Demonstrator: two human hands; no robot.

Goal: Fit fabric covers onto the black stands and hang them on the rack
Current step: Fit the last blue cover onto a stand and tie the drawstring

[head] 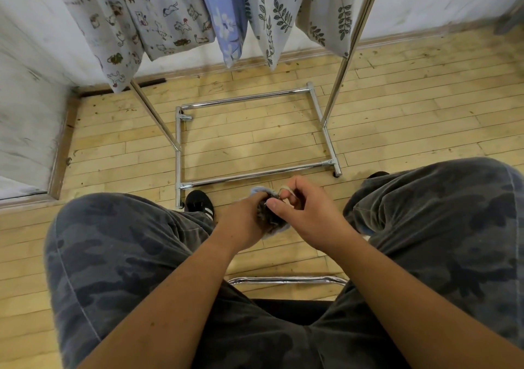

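Note:
Between my knees, my left hand [243,221] grips a bunched light blue fabric cover [259,191] with a dark part in its middle. My right hand [304,215] meets it from the right, fingers curled and pinching a small loop or ring at the bundle's top. What the dark part is stays hidden by my fingers. Several covered pieces hang on the chrome rack [255,174] ahead: cat-print covers [158,19], a blue floral one [226,25] and leaf-print ones [280,17].
I sit on a chair with a chrome front bar [286,280], legs in camouflage trousers apart. The rack's base frame lies on the wooden floor just past my feet; a black shoe [198,202] touches its near corner. White walls close the left and back.

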